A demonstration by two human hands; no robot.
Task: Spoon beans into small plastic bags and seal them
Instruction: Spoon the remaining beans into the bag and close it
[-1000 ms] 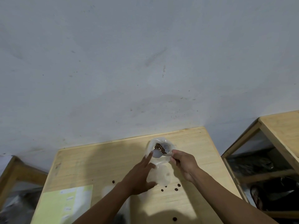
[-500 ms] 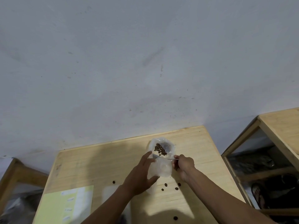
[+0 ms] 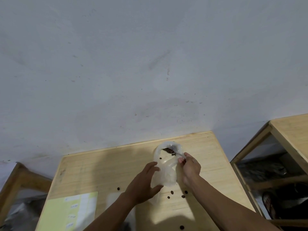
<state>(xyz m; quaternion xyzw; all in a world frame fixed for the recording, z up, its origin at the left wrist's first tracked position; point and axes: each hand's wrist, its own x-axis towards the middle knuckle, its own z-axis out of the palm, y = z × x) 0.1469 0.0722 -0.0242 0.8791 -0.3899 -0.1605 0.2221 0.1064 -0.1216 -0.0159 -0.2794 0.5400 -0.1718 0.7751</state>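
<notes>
A clear plastic bag (image 3: 166, 170) lies on the wooden table (image 3: 103, 165) with its mouth toward the wall. Dark beans (image 3: 169, 150) sit in its far end. My left hand (image 3: 145, 182) grips the bag's near left side between thumb and fingers. My right hand (image 3: 189, 167) pinches a thin clear spoon (image 3: 178, 154) whose tip reaches into the bag's mouth beside the beans. Several loose beans (image 3: 171, 192) lie scattered on the table just below the bag.
A pale green label sheet (image 3: 71, 212) lies at the table's near left. Another flat clear bag (image 3: 113, 199) rests beside it. A second wooden table (image 3: 290, 130) stands to the right, with dark items beneath. The grey wall runs along the table's far edge.
The spoon has moved from mid-bag up to the mouth near the beans. My left hand shifted its grip lower on the bag's side. A bean now lies inside the bag's middle.
</notes>
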